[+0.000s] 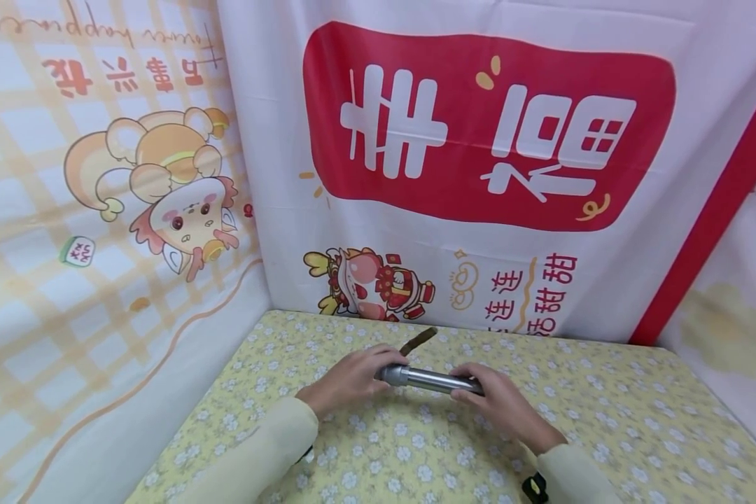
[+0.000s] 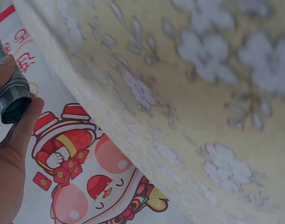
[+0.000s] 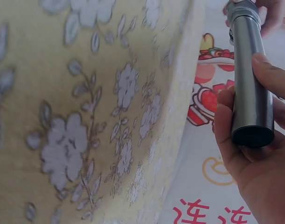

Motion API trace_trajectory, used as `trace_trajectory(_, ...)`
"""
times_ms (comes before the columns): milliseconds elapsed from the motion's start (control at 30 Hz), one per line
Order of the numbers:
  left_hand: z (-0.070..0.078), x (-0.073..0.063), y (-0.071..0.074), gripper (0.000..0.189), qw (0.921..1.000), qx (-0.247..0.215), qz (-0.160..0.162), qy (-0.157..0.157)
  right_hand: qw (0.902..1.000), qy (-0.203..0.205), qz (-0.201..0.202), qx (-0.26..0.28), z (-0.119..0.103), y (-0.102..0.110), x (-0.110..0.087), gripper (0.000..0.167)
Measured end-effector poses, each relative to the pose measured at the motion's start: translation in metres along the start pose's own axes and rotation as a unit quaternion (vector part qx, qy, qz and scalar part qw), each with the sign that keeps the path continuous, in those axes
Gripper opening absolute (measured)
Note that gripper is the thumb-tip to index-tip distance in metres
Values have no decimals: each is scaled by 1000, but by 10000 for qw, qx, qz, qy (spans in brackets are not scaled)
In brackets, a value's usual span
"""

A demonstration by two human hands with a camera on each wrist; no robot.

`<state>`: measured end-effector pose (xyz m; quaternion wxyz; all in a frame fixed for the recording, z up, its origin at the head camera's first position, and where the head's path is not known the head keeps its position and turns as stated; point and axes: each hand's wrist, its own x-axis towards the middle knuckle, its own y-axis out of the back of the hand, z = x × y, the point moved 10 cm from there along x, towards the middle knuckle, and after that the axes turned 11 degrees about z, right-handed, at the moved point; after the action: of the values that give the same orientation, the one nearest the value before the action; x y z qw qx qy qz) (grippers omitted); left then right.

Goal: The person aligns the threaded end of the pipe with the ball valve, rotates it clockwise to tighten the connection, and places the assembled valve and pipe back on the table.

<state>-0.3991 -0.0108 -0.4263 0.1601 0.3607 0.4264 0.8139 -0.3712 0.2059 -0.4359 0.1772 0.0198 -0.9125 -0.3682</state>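
Observation:
A silver metal tube [image 1: 433, 381] with a wider collar at its left end is held level above the table by both hands. My left hand [image 1: 367, 369] grips the collar end. In the left wrist view this end of the tube [image 2: 14, 100] is hollow and threaded inside. My right hand [image 1: 496, 400] holds the other end between thumb and fingers. A flat dark end face [image 3: 253, 136] shows there in the right wrist view. Beside the left fingertips a brown strip [image 1: 419, 341] sticks out toward the back; whether it is attached to the tube I cannot tell.
A yellow flowered cloth [image 1: 403, 448] covers the table under the hands. Behind it hangs a white curtain with a red panel [image 1: 466, 126]. A checked, printed sheet [image 1: 101, 210] hangs along the left side. Dark bands [image 1: 534, 488] show at the wrists.

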Motion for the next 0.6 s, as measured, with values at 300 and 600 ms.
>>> trace_trajectory(300,-11,17,-11,51,9966,643,-21,-520,9989,-76,-72,-452,7,-10,15,28)
trace_trajectory(600,-36,33,-25,49,9941,907,-172,-576,9917,234,120,-1255,13,-20,29,32)
